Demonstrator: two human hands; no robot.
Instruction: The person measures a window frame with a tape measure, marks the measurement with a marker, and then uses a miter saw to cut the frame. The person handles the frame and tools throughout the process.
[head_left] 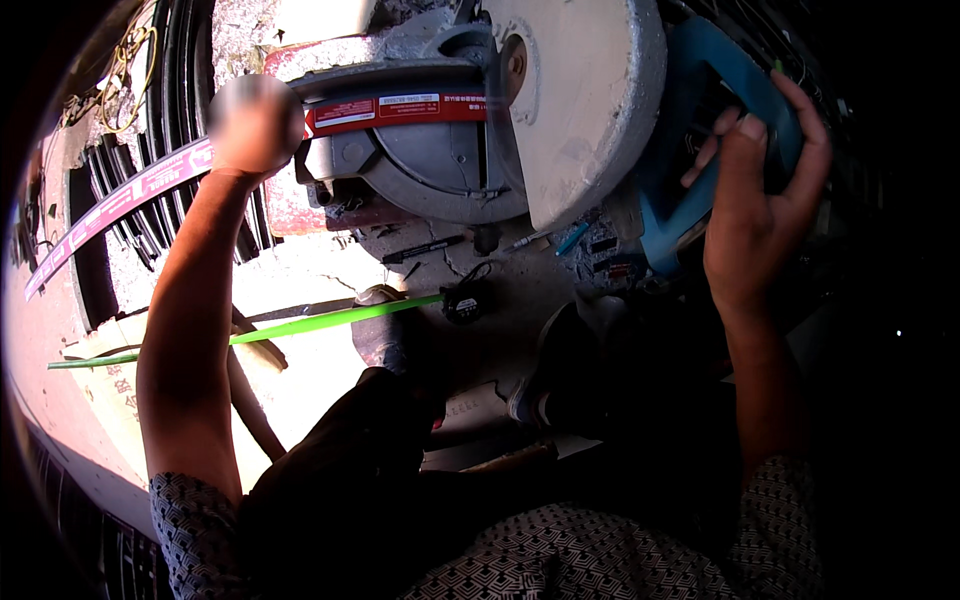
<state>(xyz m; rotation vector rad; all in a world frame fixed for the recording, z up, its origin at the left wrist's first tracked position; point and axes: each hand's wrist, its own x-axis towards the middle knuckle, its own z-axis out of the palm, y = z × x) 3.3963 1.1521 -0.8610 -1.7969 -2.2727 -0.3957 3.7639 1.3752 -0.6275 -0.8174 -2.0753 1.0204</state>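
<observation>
A chop saw with a pale round blade guard (590,110) and a large blue handle housing (665,215) stands at the upper middle. A long strip with red and purple printed film (400,108) lies across the grey saw base (430,180), one end passing behind the guard. Over this strip, left of the base, my left hand (255,125) is closed in a compact shape; its fingers are blurred. My right hand (755,195) grips the saw's blue handle, with fingertips showing through the opening. The blade's cutting edge is hidden by the guard.
Below the saw lies a black tape measure (467,298) with its green blade (340,318) pulled out to the left. A black marker (424,249) is near it. Several dark bars (175,80) lie at the upper left. My shoes (380,335) are close below the saw.
</observation>
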